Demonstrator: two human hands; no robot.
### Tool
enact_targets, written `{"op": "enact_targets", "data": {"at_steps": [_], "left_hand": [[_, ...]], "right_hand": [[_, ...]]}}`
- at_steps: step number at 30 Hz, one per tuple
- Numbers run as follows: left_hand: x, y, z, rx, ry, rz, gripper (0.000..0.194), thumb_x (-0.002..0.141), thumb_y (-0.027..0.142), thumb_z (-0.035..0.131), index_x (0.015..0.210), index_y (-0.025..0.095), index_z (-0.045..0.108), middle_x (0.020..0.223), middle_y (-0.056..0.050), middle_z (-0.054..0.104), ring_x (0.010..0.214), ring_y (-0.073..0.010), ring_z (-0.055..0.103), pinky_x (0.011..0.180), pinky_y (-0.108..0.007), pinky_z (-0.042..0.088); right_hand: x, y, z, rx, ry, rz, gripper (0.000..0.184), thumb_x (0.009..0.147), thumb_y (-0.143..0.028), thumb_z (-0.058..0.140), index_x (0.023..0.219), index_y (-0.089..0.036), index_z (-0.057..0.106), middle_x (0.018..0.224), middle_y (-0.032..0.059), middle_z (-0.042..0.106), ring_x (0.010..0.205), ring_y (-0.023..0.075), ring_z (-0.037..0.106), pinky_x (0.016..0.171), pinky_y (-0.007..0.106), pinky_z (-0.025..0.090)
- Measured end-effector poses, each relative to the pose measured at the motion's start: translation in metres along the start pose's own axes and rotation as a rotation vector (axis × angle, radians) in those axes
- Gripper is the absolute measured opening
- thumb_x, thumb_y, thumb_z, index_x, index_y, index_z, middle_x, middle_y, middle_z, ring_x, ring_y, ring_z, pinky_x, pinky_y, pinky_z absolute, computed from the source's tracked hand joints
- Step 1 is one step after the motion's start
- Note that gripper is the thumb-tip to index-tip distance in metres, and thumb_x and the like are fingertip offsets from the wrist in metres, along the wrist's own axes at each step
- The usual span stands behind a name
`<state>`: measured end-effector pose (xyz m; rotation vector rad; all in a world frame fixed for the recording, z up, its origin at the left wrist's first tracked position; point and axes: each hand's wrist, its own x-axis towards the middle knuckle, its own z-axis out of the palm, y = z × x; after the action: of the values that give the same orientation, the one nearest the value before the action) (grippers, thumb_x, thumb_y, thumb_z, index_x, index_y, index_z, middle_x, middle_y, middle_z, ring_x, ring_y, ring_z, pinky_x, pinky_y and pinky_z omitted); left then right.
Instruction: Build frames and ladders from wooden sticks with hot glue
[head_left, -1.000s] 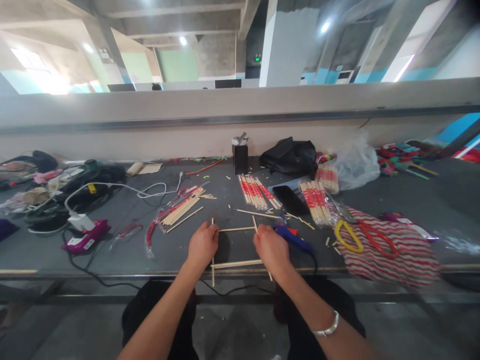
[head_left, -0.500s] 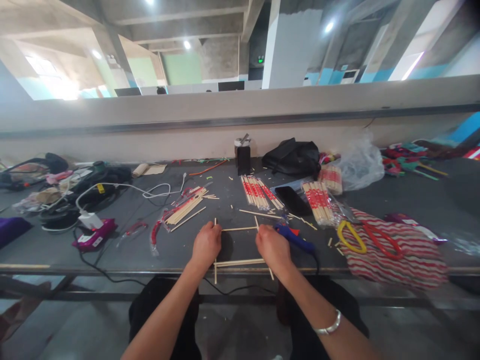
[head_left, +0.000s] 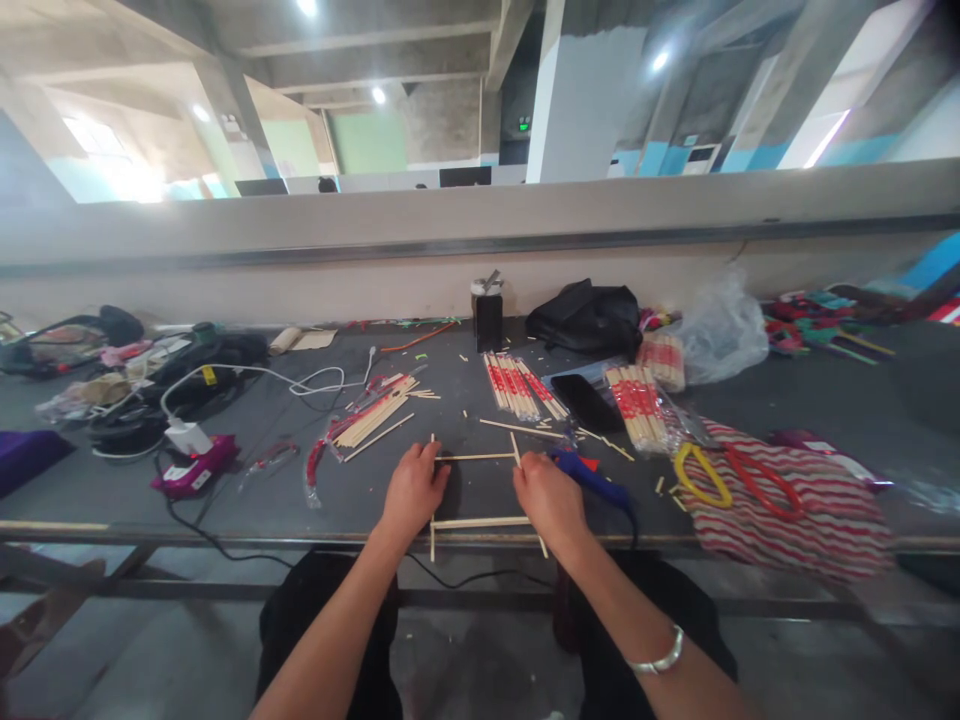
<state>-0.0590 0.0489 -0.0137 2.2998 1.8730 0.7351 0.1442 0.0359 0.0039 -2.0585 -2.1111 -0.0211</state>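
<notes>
A square frame of thin wooden sticks (head_left: 480, 521) lies at the near edge of the dark worktable (head_left: 300, 500). My left hand (head_left: 412, 490) rests closed on the frame's left upright stick, fingers pinching near its top corner. My right hand (head_left: 549, 497) is closed on the right upright stick at the opposite corner. A top cross stick (head_left: 474, 457) spans between the two hands. A blue glue gun (head_left: 592, 478) lies just right of my right hand.
Bundles of red-wrapped chopsticks (head_left: 517, 385) and a black phone (head_left: 589, 402) lie behind the frame. A striped bag with yellow and red rings (head_left: 780, 495) is at right. Cables, a charger and a pink item (head_left: 191, 472) sit left. A black bag (head_left: 589, 315) stands at the back.
Both hands stay on the stick frame; the view has shifted slightly, and the left fingers have crept a little further over the top left corner.
</notes>
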Motion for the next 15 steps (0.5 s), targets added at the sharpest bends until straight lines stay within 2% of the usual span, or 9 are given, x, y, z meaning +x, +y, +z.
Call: {"op": "enact_targets", "data": {"at_steps": [3, 7, 12, 15], "left_hand": [[-0.003, 0.000, -0.002, -0.050, 0.025, -0.016, 0.040, 0.083, 0.021, 0.053, 0.122, 0.011, 0.050, 0.090, -0.008, 0.059, 0.083, -0.0205, 0.056, 0.080, -0.035, 0.046], [-0.008, -0.002, -0.008, -0.129, 0.016, -0.031, 0.038, 0.080, 0.020, 0.056, 0.117, 0.013, 0.053, 0.087, -0.006, 0.058, 0.081, -0.0196, 0.055, 0.079, -0.035, 0.047], [-0.012, -0.002, -0.011, -0.176, 0.041, -0.037, 0.034, 0.081, 0.023, 0.056, 0.114, 0.017, 0.056, 0.090, -0.005, 0.058, 0.085, -0.0190, 0.055, 0.081, -0.035, 0.047], [-0.012, -0.001, -0.011, -0.179, 0.038, -0.051, 0.035, 0.080, 0.023, 0.056, 0.114, 0.016, 0.056, 0.089, -0.005, 0.058, 0.086, -0.0193, 0.055, 0.081, -0.034, 0.047]], "right_hand": [[-0.003, 0.000, -0.003, 0.002, 0.006, 0.002, 0.022, 0.093, -0.026, 0.041, 0.089, -0.016, 0.061, 0.086, 0.0069, 0.067, 0.073, 0.0173, 0.067, 0.051, 0.024, 0.037], [-0.007, 0.009, -0.007, 0.079, 0.017, 0.010, 0.022, 0.091, -0.028, 0.044, 0.095, -0.017, 0.063, 0.090, 0.0059, 0.069, 0.078, 0.0174, 0.067, 0.056, 0.024, 0.040], [-0.007, 0.033, -0.008, 0.290, 0.036, 0.046, 0.024, 0.087, -0.032, 0.049, 0.100, -0.020, 0.065, 0.085, 0.0032, 0.070, 0.077, 0.0170, 0.065, 0.064, 0.025, 0.044], [-0.007, 0.043, -0.010, 0.499, 0.050, -0.052, 0.021, 0.085, -0.031, 0.052, 0.095, -0.020, 0.066, 0.080, 0.0014, 0.069, 0.074, 0.0151, 0.063, 0.070, 0.025, 0.045]]}}
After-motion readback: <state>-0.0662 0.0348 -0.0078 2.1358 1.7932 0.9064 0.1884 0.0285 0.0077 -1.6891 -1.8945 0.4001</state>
